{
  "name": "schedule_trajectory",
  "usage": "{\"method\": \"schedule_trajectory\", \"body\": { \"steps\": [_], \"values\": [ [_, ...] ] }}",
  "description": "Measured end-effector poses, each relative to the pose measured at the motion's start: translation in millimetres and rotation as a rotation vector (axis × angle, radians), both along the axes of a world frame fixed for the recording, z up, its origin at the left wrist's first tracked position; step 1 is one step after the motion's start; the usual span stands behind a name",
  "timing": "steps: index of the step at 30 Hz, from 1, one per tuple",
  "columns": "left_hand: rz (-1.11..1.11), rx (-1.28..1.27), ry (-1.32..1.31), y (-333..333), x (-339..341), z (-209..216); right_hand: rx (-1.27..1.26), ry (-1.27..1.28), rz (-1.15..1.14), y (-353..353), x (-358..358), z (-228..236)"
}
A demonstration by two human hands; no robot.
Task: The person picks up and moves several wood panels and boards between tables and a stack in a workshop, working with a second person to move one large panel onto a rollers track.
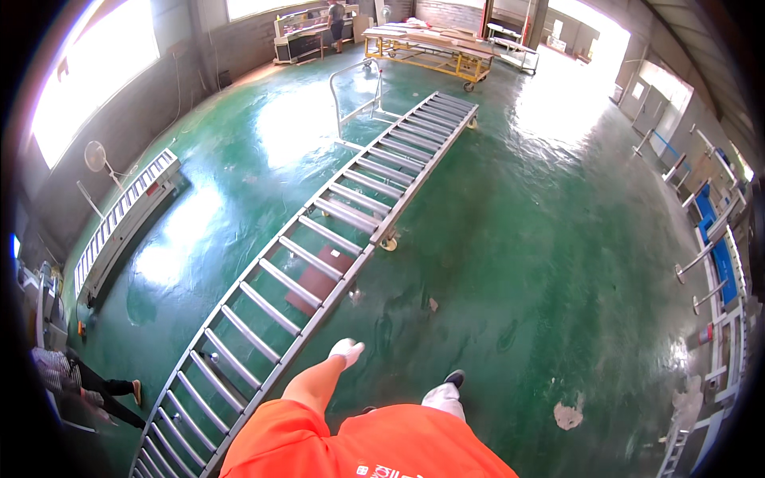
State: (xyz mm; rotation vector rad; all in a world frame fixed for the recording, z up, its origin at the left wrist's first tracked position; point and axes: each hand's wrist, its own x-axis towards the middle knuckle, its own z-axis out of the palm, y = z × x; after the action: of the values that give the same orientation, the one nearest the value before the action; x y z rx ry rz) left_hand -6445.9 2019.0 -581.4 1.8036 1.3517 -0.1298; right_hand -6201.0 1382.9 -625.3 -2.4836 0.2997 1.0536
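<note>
My left hand (pixel 347 351), in a white glove, hangs low in front of me, just to the right of a long roller conveyor (pixel 315 246). A narrow gap of floor shows between the hand and the conveyor's near rail. From above its fingers are mostly hidden, and no object shows in it. My right hand is out of view. The conveyor has grey metal rollers and runs from the lower left to the upper middle on caster wheels (pixel 389 243). Beneath the rollers lies a flat brown panel (pixel 319 279).
A white-framed cart (pixel 335 102) stands beside the conveyor's far end. Farther back is a yellow-framed table (pixel 430 49) with boards. At left are another roller conveyor (pixel 119 227), a fan (pixel 96 157) and a person (pixel 100 385). Another person (pixel 336 24) stands far back. Blue-and-grey equipment (pixel 721 263) lines the right.
</note>
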Motion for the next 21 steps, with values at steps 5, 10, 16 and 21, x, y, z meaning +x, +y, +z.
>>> {"method": "schedule_trajectory", "body": {
  "steps": [5,10,16,21],
  "values": [
    [0.107,0.037,-0.261,36,175,10,-0.024,0.042,0.115,40,104,-1],
    [0.061,-0.079,-0.119,12,276,-9,-0.018,-0.093,0.444,114,315,0],
    [-0.024,-0.177,0.229,-17,272,-82,0.299,-0.317,0.230,255,642,19],
    [0.578,-0.362,0.447,7,351,-77,0.212,-0.729,0.463,373,800,181]
  ]
}}
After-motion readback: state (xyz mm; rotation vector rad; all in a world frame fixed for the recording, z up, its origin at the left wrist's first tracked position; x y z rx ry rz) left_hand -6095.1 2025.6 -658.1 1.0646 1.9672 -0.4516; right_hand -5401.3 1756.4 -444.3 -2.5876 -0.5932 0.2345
